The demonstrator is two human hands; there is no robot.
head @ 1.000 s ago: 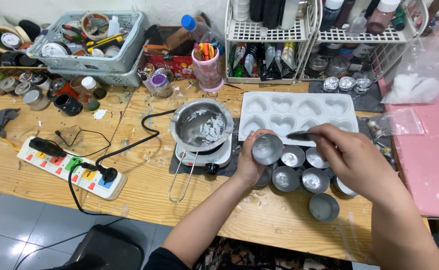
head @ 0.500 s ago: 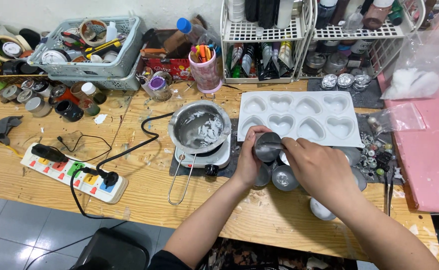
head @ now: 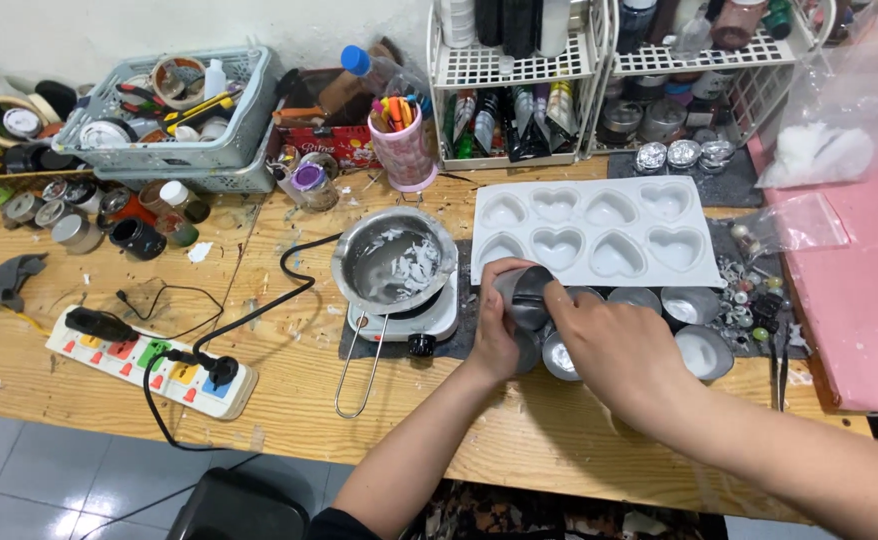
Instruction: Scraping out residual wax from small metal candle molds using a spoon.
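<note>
Two hands (head: 559, 335) grip cup (head: 525, 296) (metal) — mould (head: 599, 232) behind.

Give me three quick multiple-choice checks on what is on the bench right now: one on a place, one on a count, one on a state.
1. Where is the white heart mould relative to the metal pot on the small hotplate?
A. to the pot's right
B. to the pot's left
C. under the pot

2. How many heart cavities does the mould have?
A. four
B. six
C. eight

3. What is the left hand doing?
A. resting flat on the table
B. holding a small metal cup tipped on its side
C. gripping the pot's wire handle

Answers:
1. A, the mould lies to the pot's right, beside the hotplate.
2. C, two rows of four hearts.
3. B, its fingers wrap the tilted cup, with the right hand close against it.
</note>
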